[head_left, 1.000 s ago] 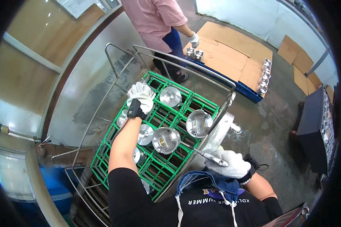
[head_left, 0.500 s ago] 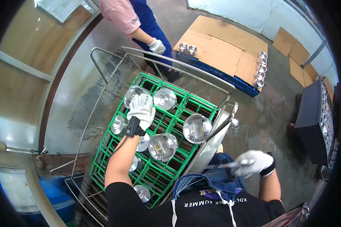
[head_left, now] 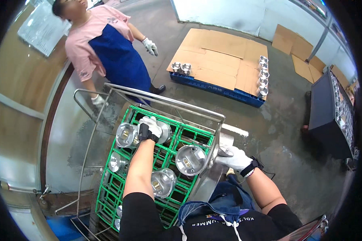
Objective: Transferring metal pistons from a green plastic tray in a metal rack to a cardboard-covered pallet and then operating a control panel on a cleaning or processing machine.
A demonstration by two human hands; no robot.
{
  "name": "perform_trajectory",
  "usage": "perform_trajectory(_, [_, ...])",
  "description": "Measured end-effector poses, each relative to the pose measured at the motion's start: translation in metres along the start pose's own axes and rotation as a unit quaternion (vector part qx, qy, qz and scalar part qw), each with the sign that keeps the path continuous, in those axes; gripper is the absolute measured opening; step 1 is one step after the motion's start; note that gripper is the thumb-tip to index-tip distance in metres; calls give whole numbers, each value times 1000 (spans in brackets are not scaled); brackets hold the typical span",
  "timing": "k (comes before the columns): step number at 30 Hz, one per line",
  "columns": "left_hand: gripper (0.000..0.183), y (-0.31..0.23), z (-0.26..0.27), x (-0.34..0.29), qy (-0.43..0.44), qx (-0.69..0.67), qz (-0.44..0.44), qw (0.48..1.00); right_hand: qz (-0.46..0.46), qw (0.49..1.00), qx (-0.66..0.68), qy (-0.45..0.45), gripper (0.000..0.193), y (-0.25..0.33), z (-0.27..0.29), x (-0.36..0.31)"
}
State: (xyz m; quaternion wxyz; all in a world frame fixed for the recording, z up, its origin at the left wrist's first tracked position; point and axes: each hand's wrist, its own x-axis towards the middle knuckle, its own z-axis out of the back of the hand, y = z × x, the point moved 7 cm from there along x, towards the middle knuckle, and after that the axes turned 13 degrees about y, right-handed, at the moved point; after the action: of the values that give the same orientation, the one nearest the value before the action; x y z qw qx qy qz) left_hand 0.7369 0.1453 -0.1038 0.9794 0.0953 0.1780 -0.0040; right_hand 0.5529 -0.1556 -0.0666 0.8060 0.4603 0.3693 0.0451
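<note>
My left hand (head_left: 151, 126), in a white glove, is closed around the side of a silver piston (head_left: 164, 132) in the green wire rack (head_left: 177, 176). The glove hides part of that piston. Left of it sits another piston (head_left: 127, 135), hollow side showing; two more hollow-side-up pistons (head_left: 190, 160) (head_left: 163, 182) are nearer me. A piston (head_left: 117, 162) lies at the rack's left side. My gloved right hand (head_left: 235, 158) is closed by the cart's right rail on a grey metal tool (head_left: 226, 151), whose exact kind I cannot make out.
A metal cart rail (head_left: 165, 100) surrounds the rack. Beyond stands a co-worker in a blue apron (head_left: 120, 60), one gloved hand (head_left: 99, 100) near the rail. A blue pallet (head_left: 217, 88) topped with cardboard (head_left: 213, 60) bears several pistons. A dark bin (head_left: 330, 116) stands right.
My left hand has shifted from the upper-left piston to its right neighbour. My right hand has come left to the cart's rail with the tool. The co-worker now shows more fully.
</note>
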Motion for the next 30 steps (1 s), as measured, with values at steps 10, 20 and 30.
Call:
perform_trajectory(10, [53,-14,8,20,186,-112,-85,972,-4,997,71,-18,49,-24,1,31])
perform_trajectory(20, [32,-18,-21,37,128,-43,-96,986,-36,997,25,58,55,-35,-4,3])
perform_trajectory(30, [39,-4,-4,32,143,-72,-49,986,63,995,66,32,53,-24,-15,18])
